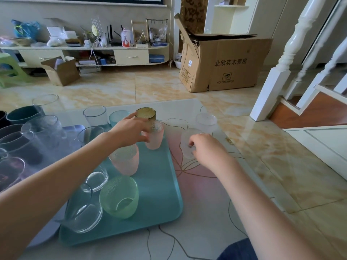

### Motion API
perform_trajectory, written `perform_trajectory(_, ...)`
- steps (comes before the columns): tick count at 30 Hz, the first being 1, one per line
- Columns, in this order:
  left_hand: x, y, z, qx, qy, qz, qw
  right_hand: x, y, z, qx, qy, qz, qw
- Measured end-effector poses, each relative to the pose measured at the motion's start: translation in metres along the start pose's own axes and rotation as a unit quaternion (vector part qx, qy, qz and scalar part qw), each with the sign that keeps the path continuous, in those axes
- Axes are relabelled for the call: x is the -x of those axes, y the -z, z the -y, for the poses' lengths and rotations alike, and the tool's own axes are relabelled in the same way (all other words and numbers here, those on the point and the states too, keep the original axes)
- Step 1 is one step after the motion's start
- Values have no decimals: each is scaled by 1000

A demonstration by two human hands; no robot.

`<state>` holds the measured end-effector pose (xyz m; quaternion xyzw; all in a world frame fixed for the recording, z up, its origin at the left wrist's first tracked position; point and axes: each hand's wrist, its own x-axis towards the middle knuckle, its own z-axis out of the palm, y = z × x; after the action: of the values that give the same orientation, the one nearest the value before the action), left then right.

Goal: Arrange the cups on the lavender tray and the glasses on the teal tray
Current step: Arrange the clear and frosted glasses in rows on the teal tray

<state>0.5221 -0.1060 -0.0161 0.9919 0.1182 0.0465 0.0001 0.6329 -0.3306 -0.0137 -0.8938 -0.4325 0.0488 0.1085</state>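
At the far right corner of the teal tray (161, 188), left hand (129, 130) curled round a pink frosted glass (154, 136), fingers wrapped on its near side. Just off the tray's right edge, on the table (199, 218), right hand (206, 149) gripping a white frosted glass (185, 141), fingers bent round its side. Behind the pink glass, a gold-tinted glass (146, 113), beside it a pale blue one (118, 117). On the tray nearer the front: a second pink glass (124, 159), a green glass (119, 197), clear glasses (84, 214) along the left edge. Toward the table's far right corner, another white frosted glass (206, 121). At the left side, dark cups (22, 113) and clear glasses crowded over the lavender tray (78, 127), mostly hidden.
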Motion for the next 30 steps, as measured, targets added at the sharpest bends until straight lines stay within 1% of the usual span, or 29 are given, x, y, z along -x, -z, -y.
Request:
perform_trajectory(2,0,4,-3,-4,6,-5,1000,0,-1,1,5,-11,-11,1000)
perform_trajectory(5,4,16,-18,21,1,-49,999,1,0,7,-9,-5,-39,999)
perform_trajectory(7,11,25,-37,41,-31,-69,996,2,4,13,-40,17,-68,997)
perform_trajectory(10,18,28,-60,42,-110,-96,988,4,13,24,-94,71,-115,986)
perform_trajectory(11,20,27,-64,42,-122,-104,986,5,15,27,-113,93,-116,982)
perform_trajectory(13,23,24,-63,48,-115,-115,986,7,15,32,-145,124,-99,977)
perform_trajectory(15,29,21,-58,38,-87,-104,990,9,12,33,-165,138,-77,974)
perform_trajectory(16,33,19,-55,33,-70,-86,993,9,12,32,-173,137,-70,973)
perform_trajectory(17,38,17,-52,31,-54,-66,996,9,13,31,-175,130,-70,973)
perform_trajectory(19,46,14,-51,33,-27,-28,999,6,15,25,-160,98,-94,978)
perform_trajectory(22,54,11,-55,55,20,-9,998,1,15,11,-134,36,-133,981)
perform_trajectory(24,54,11,-59,70,52,9,996,-3,12,2,-109,11,-145,983)
perform_trajectory(27,53,11,-59,101,69,40,992,-14,6,-13,-68,-30,-149,986)
perform_trajectory(30,56,11,-60,108,68,44,991,-26,-3,-33,-11,-110,-130,985)
